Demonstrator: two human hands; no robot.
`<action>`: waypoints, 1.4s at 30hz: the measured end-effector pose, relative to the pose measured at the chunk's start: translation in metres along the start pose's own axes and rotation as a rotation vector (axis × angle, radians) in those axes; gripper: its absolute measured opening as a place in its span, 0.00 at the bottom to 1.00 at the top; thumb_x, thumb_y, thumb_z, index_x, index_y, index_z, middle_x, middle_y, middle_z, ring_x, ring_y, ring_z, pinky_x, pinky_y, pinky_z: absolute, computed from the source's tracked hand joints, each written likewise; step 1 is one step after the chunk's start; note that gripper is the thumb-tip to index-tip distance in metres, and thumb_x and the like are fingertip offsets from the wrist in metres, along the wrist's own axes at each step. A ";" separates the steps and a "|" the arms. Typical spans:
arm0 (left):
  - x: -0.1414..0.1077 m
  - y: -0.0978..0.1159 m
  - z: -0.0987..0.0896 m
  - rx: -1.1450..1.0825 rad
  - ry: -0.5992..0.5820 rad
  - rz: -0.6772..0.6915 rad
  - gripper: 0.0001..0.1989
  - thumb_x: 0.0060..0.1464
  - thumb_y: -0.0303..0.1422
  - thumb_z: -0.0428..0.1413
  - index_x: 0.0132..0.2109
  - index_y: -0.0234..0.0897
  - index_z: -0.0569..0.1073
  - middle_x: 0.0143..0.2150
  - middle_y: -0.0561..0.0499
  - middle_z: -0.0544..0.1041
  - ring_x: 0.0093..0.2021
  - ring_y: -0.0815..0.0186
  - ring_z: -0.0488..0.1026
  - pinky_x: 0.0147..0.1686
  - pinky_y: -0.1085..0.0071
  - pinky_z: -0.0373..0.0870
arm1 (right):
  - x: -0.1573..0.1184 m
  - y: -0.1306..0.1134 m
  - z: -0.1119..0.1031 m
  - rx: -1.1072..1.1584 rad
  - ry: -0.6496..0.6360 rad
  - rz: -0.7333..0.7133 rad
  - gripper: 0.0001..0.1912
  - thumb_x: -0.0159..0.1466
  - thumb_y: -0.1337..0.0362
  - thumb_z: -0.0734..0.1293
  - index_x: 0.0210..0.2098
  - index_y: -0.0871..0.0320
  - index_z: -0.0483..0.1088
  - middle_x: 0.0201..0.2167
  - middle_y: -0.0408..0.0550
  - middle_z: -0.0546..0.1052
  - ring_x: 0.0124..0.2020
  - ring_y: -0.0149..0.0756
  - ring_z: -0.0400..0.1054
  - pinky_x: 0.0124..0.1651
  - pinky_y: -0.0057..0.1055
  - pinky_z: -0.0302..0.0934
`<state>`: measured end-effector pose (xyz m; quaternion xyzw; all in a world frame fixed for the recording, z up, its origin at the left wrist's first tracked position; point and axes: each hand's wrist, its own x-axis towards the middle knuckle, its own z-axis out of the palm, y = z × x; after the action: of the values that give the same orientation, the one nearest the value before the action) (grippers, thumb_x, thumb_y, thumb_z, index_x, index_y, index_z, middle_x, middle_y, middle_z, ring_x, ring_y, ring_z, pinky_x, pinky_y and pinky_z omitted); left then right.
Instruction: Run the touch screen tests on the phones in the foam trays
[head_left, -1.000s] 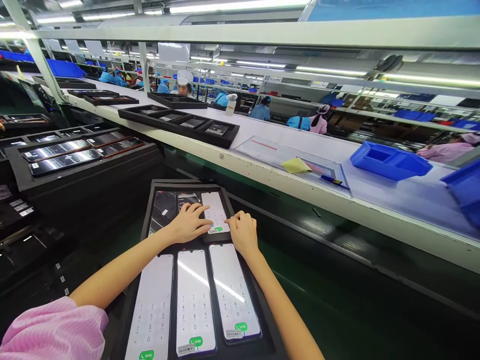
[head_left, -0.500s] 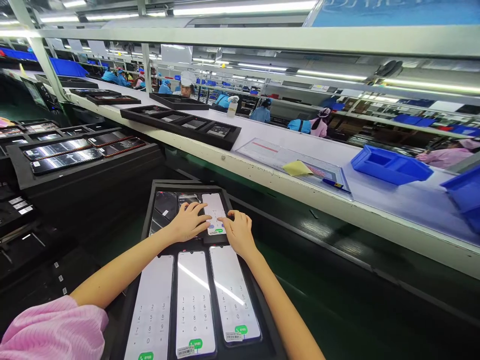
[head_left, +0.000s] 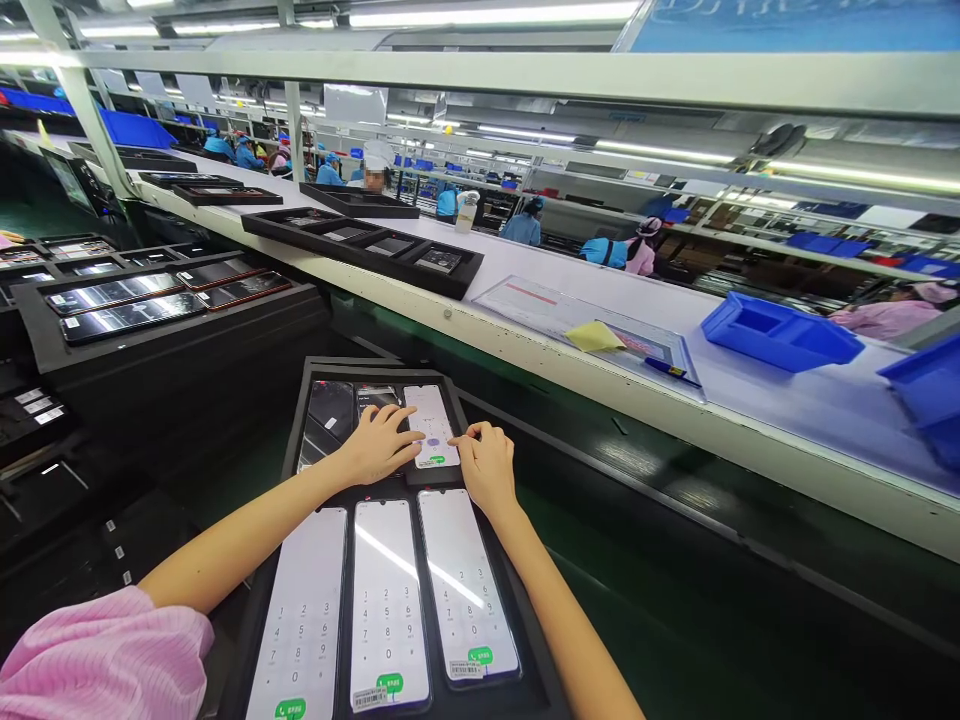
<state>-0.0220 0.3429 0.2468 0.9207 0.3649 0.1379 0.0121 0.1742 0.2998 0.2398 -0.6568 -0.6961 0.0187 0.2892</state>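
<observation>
Nearest me, past a pink sleeve (head_left: 112, 655), three long phones (head_left: 390, 600) lie face up in a black tray (head_left: 375, 366), each white screen showing a dial pad and a green button, two with barcode labels near the bottom. Beyond them, in the far right of the tray, is the phone being worked on (head_left: 429, 412): its screen is white too, with a small green button low down, a label beside that, and a bluish spot among the keys. The left hand (head_left: 379, 448) comes over its left edge, its grip wide, fingers spread, a fingertip near the upper part of the screen and the thumb by the lower. The right hand (head_left: 487, 462) is at its right edge, thumb reaching to the glass, the other fingers curled; that grip looks narrow, but I cannot tell if anything is inside it. Two darker phones (head_left: 324, 420) fill the row leftward, one partly under the left hand. The tray's raised rim runs close past the worked phone. A dark gap separates the tray from the white worktop (head_left: 600, 285), and right of the arm there is open room above a dark green surface (head_left: 637, 600). On the worktop are a yellow cloth (head_left: 595, 336), a blue bin (head_left: 780, 335) and, farther left, another tray (head_left: 367, 262).
</observation>
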 end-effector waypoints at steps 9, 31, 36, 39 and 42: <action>-0.002 0.006 -0.005 -0.017 -0.006 0.035 0.21 0.63 0.39 0.36 0.47 0.47 0.73 0.59 0.45 0.62 0.56 0.53 0.59 0.50 0.51 0.53 | 0.001 0.001 0.003 -0.020 0.002 0.016 0.23 0.62 0.65 0.51 0.24 0.54 0.75 0.33 0.50 0.68 0.39 0.40 0.60 0.49 0.45 0.52; -0.188 0.056 -0.016 -0.294 0.324 -0.419 0.15 0.59 0.36 0.44 0.47 0.52 0.73 0.60 0.51 0.59 0.59 0.52 0.55 0.54 0.48 0.53 | -0.136 -0.031 -0.057 0.113 -0.075 -0.003 0.20 0.66 0.58 0.51 0.37 0.48 0.74 0.31 0.48 0.68 0.34 0.39 0.62 0.36 0.38 0.58; -0.217 0.081 0.007 -0.649 0.443 -0.861 0.17 0.56 0.35 0.47 0.52 0.47 0.67 0.63 0.49 0.53 0.62 0.52 0.51 0.59 0.48 0.50 | -0.163 -0.069 -0.041 0.123 -0.048 -0.274 0.16 0.64 0.68 0.53 0.40 0.53 0.71 0.31 0.46 0.65 0.34 0.35 0.60 0.38 0.36 0.55; -0.220 0.081 0.011 -0.975 0.442 -0.922 0.26 0.50 0.34 0.50 0.58 0.43 0.59 0.65 0.46 0.51 0.64 0.51 0.48 0.60 0.49 0.47 | -0.166 -0.085 -0.031 0.194 -0.109 -0.421 0.16 0.62 0.73 0.54 0.42 0.57 0.69 0.30 0.45 0.64 0.33 0.33 0.59 0.40 0.36 0.53; -0.223 0.080 0.007 -1.165 0.384 -0.910 0.34 0.46 0.31 0.51 0.61 0.42 0.52 0.66 0.45 0.49 0.65 0.52 0.46 0.62 0.49 0.41 | -0.168 -0.099 -0.022 0.242 -0.172 -0.494 0.16 0.62 0.74 0.53 0.41 0.59 0.69 0.30 0.45 0.64 0.32 0.32 0.59 0.41 0.36 0.52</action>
<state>-0.1216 0.1337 0.1949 0.4842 0.5724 0.4473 0.4877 0.0890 0.1230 0.2353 -0.4243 -0.8496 0.0861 0.3011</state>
